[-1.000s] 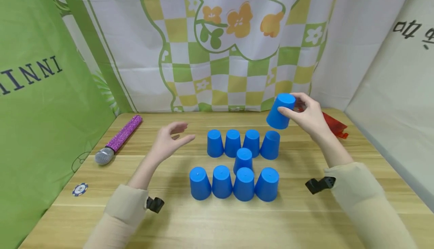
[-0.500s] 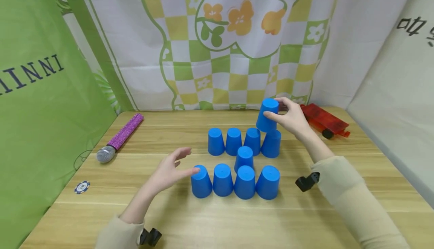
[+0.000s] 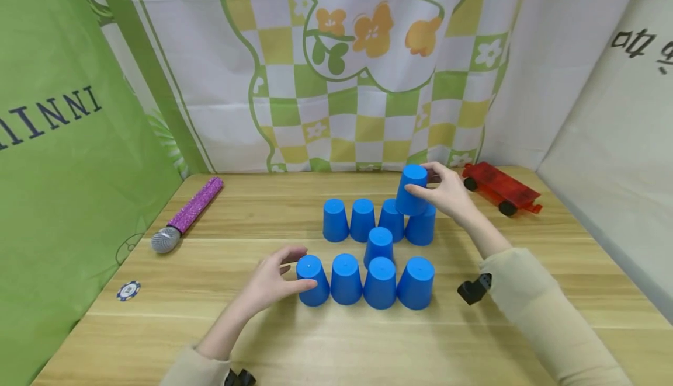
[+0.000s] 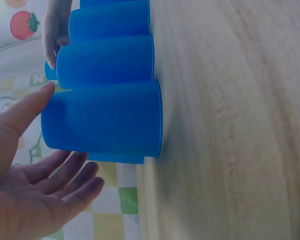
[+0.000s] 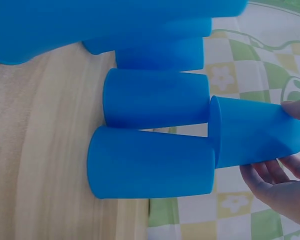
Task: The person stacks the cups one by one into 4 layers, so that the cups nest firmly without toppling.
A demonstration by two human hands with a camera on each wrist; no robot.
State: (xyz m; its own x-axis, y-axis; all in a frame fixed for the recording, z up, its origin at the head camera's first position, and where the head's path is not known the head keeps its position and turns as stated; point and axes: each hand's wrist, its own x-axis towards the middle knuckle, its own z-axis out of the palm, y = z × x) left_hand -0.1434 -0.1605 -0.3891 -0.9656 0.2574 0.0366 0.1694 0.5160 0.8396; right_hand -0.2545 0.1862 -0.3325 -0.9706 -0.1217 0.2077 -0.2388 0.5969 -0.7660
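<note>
The right hand (image 3: pixel 448 192) has lowered its gripped, tapered blue plastic cup (image 3: pixel 412 204) to two back-row cups (image 3: pixel 422 232), toward the wooden table (image 3: pixel 315 348)'s far edge; the left hand (image 3: pixel 272 281), wide, now flanks the leftmost front-row cup (image 3: pixel 316 272).

- Ten blue cups (image 3: pixel 346 281) are showing: nine standing, one being held.
- Two hands (image 3: pixel 268 284) are showing.
- One microphone (image 3: pixel 192 208) is lying at ten o'clock.
- One chip (image 3: pixel 128 291) is lying at nine.
- One red cart (image 3: pixel 502 186) is standing at two.
</note>
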